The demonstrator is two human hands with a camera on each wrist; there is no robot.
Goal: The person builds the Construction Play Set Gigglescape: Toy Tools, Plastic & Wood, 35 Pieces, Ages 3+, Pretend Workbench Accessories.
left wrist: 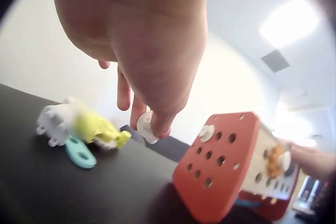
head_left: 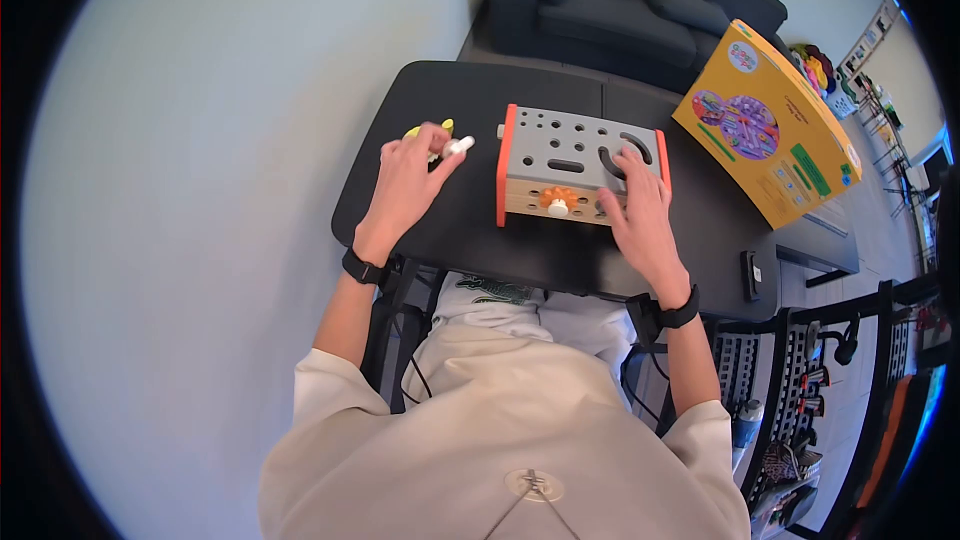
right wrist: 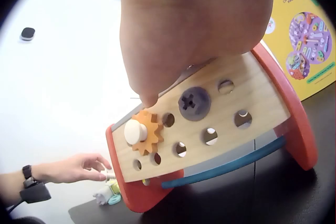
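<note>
We see the right hand (right wrist: 197, 29) over a wooden box (right wrist: 226, 120) on the counter (right wrist: 226, 198), thumb tip at the front panel's upper edge. The panel bears an orange gear (right wrist: 154, 133) with a white knob (right wrist: 135, 132), and a dark cross-slotted screw (right wrist: 195, 104). Near the counter's left edge, our left hand (right wrist: 73, 169) has a white peg (right wrist: 110, 174) at its fingertips, beside loose pieces (right wrist: 101, 198).

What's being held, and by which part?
White toy bolt, apparently pinched by its head in the left grip. The right grip rests on the toy workbench; whether it's holding it can't be told.
</note>
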